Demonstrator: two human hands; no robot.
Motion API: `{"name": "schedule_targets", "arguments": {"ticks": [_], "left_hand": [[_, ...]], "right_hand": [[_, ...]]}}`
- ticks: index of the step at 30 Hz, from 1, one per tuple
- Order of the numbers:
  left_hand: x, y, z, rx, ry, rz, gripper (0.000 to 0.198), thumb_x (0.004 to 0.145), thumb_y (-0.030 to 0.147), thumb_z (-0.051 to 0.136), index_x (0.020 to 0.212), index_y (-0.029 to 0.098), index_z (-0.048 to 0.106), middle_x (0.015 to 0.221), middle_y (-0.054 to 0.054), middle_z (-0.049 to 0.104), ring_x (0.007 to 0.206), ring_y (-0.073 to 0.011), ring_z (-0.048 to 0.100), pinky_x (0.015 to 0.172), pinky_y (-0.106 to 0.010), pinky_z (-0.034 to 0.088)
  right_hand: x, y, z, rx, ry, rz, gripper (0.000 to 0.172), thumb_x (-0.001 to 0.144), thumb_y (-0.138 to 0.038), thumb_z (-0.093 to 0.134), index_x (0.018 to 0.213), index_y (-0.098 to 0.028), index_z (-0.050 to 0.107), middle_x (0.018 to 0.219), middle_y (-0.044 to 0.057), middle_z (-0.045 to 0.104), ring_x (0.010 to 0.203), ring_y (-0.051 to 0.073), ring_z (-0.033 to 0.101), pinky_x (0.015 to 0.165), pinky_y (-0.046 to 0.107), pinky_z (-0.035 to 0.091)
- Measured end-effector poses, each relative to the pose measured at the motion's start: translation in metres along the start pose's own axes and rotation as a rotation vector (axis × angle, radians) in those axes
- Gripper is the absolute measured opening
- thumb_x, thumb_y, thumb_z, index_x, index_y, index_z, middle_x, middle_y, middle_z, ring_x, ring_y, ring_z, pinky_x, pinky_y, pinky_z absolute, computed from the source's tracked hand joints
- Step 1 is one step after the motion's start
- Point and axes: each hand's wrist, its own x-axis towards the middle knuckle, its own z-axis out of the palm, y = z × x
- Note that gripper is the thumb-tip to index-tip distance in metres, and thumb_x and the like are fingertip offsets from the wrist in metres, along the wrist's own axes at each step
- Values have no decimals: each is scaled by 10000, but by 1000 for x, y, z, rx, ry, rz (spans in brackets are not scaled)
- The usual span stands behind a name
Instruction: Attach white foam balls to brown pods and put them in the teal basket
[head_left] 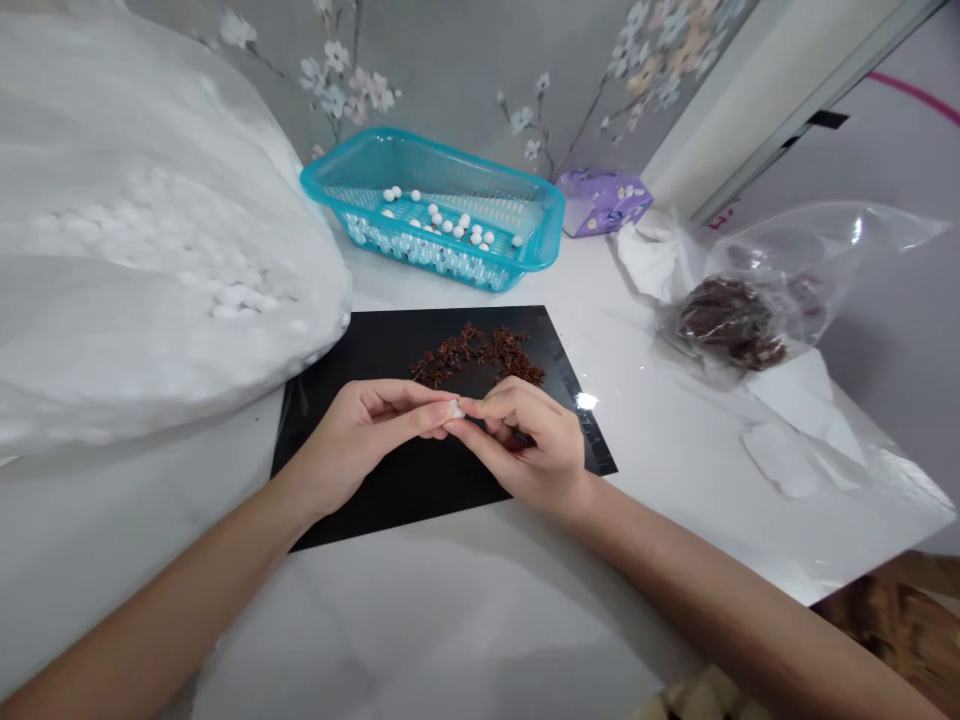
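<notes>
Both hands meet over a black mat [405, 490]. Between the fingertips of my left hand [375, 420] is a small white ball [456, 409], pinched by thumb and fingers. My right hand [536, 435] is closed too, its thumb and forefinger pressed against the ball's right side. Whether the right fingers also hold a tiny piece is hidden. Just beyond the hands, small reddish-brown pieces [469, 347] lie in a loose arc on the mat.
Behind the mat stands a blue plastic basket [544, 235] with several white balls. A large translucent bag [165, 340] of white balls fills the left. To the right are a clear bag [731, 320] of brown pieces and a purple packet [606, 203] on the white table [450, 620].
</notes>
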Motion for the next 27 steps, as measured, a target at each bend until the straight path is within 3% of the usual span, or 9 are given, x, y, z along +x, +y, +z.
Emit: {"name": "schedule_targets", "arguments": {"ticks": [9,17,27], "left_hand": [[0,0,-1,7,-2,24,72,722,248,689,771,261,740,781,27,733,724,-77,618,704,-158,475],[0,0,0,-35,36,-2,72,705,252,706,769,260,736,763,33,723,703,-62,598,670,-134,458],[0,1,1,-20,35,-15,95,693,253,710,782,235,737,776,4,726,707,-93,610,693,-187,474]], "right_hand": [[0,0,0,-9,-25,9,96,774,-116,620,782,-188,557,582,-52,411,512,63,440,440,201,381],[-2,0,0,-22,-34,163,211,765,-185,644,936,-202,521,710,-53,422,427,10,308,394,179,331],[0,1,0,-13,-34,27,114,783,-132,610,858,-194,550,641,-41,462,525,64,418,479,213,390]]}}
